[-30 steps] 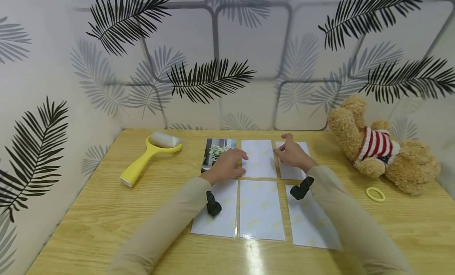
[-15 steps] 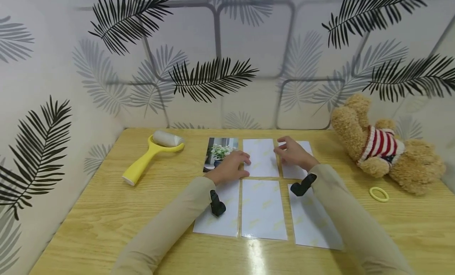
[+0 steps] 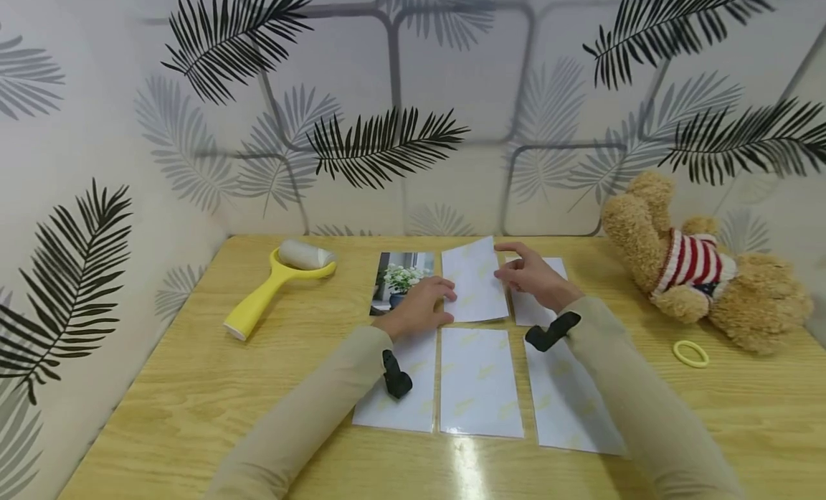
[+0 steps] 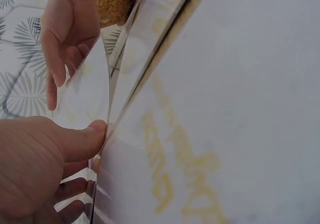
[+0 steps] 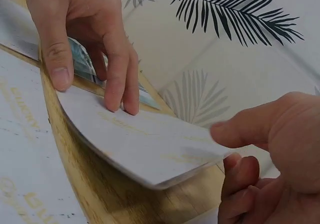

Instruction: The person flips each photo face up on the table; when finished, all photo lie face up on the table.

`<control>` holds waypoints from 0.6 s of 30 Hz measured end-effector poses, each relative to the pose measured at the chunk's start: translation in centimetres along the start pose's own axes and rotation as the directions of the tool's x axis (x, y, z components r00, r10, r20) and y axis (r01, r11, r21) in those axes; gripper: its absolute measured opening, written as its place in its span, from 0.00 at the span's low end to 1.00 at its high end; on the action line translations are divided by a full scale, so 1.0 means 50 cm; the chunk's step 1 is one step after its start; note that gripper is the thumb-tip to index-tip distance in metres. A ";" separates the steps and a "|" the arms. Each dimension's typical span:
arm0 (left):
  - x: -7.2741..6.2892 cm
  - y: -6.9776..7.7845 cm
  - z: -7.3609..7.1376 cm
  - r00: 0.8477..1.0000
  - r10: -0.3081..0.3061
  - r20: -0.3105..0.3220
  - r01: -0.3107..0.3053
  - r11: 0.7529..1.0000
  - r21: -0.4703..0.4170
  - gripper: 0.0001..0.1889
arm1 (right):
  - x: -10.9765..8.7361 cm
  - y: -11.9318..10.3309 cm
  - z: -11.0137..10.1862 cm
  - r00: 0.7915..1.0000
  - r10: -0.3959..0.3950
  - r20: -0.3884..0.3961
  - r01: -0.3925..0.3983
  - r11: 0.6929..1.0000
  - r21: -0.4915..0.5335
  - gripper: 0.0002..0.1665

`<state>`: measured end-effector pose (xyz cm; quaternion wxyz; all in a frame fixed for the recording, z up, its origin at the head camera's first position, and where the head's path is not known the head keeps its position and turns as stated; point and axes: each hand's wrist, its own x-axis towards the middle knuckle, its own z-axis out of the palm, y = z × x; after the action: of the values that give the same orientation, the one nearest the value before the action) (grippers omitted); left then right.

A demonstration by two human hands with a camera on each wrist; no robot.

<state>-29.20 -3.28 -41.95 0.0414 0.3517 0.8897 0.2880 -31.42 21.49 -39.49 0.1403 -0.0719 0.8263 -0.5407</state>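
Note:
A face-down photo [image 3: 474, 281] with a white, yellow-printed back lies in the middle of the far row, its right side bent up off the table. At that raised edge, my right hand [image 3: 532, 277] pinches the photo between thumb and fingers, as the right wrist view shows [image 5: 280, 169]. My left hand [image 3: 419, 306] rests its thumb and fingertips on the photo's left side, pressing it down. Left of it lies a face-up photo [image 3: 395, 274] of white flowers in a blue pot. Another face-down photo [image 3: 525, 310] sits partly hidden under my right hand.
Face-down photos form the near row, including a middle one [image 3: 480, 385] and a right one [image 3: 568, 407]. A yellow lint roller [image 3: 258, 299] lies at left. A teddy bear [image 3: 693, 270] in a striped top and a pale yellow ring [image 3: 690, 354] are at right. Patterned walls stand behind.
The middle far photo lay flat earlier; its right side is now lifted by my right hand. My left hand moved slightly right onto the photo's left edge, then stayed there.

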 end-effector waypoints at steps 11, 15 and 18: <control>-0.002 -0.008 -0.007 1.000 0.009 0.017 -0.009 0.999 -0.050 0.18 | -0.006 -0.009 0.030 0.993 -0.033 0.114 0.055 0.979 -0.199 0.37; -0.001 -0.002 -0.013 1.000 0.011 -0.020 -0.012 0.999 -0.038 0.19 | -0.011 -0.007 0.024 0.991 -0.071 0.112 0.088 0.983 -0.159 0.38; 0.003 0.008 -0.018 0.997 -0.040 -0.069 0.035 0.997 -0.071 0.24 | -0.015 -0.006 0.017 0.993 -0.069 0.094 0.079 0.990 -0.116 0.38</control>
<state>-29.31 -3.37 -40.98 0.0276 0.3230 0.8865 0.3301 -30.45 20.85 -39.43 0.1525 -0.1350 0.8468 -0.4913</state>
